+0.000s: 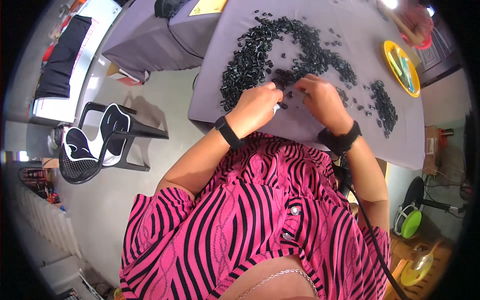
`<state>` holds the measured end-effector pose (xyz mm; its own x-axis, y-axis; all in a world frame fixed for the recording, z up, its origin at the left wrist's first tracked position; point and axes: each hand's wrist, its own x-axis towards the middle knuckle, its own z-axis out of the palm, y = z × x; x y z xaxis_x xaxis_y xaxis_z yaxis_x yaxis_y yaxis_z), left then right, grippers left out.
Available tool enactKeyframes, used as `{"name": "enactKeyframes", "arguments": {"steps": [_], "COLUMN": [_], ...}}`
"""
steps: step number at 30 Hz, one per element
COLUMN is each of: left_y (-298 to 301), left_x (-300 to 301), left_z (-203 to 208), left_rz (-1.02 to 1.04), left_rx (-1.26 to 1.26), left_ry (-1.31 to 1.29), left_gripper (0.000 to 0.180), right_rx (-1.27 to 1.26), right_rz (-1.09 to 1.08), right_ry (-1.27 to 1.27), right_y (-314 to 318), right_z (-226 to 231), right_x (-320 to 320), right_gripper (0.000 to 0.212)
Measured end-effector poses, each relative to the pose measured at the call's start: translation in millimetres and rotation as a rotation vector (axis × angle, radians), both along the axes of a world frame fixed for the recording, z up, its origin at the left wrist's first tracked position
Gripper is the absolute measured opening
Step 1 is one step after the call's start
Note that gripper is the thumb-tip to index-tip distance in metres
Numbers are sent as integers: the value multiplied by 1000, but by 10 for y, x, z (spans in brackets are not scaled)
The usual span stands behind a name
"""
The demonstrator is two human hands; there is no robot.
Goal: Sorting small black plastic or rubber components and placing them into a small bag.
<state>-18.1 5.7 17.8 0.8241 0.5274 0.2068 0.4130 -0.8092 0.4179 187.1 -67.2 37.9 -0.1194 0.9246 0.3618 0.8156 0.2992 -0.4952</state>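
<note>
Many small black cylindrical pieces point(245, 65) lie in a curved heap on the grey cloth-covered table point(205, 95). At the near edge of this heap, my left hand point(255, 107) is closed, thumb and fingers pinched together, with a ring on it. A short gap to its right, my right hand point(324, 99) is also closed, its fingertips curled down towards a few loose pieces. Whatever either hand pinches is too small or hidden to make out. A separate pile of black pieces point(384, 107) sits farther right.
A yellow oval tray point(388, 50) holding long pale and green items stands at the table's right. Another person's arm point(407, 32) shows beyond it. Left of me is a black chair point(125, 131) with a black-and-white cushion. A dark cable point(371, 227) runs down my right side.
</note>
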Motion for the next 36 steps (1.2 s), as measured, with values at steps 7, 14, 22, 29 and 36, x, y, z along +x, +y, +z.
{"name": "enactKeyframes", "arguments": {"steps": [7, 14, 22, 29, 36], "left_y": [-39, -17, -7, -2, 60], "left_x": [2, 107, 290, 227, 90], "left_z": [-7, 41, 90, 117, 9], "left_rz": [-14, 37, 64, 115, 75], "left_rx": [78, -84, -1058, -1151, -1240], "left_ry": [38, -249, -574, -618, -564], "left_gripper": [23, 22, 25, 18, 15], "right_rx": [-76, -115, -26, -200, -127], "right_rz": [-25, 8, 25, 107, -4], "right_ry": [-58, -3, 299, 782, 200], "right_y": [81, 25, -127, -166, -191], "right_z": [-125, -80, 247, 145, 48], "right_x": [-91, -12, -99, -28, 93], "right_gripper": [18, 19, 32, 48, 38]}}
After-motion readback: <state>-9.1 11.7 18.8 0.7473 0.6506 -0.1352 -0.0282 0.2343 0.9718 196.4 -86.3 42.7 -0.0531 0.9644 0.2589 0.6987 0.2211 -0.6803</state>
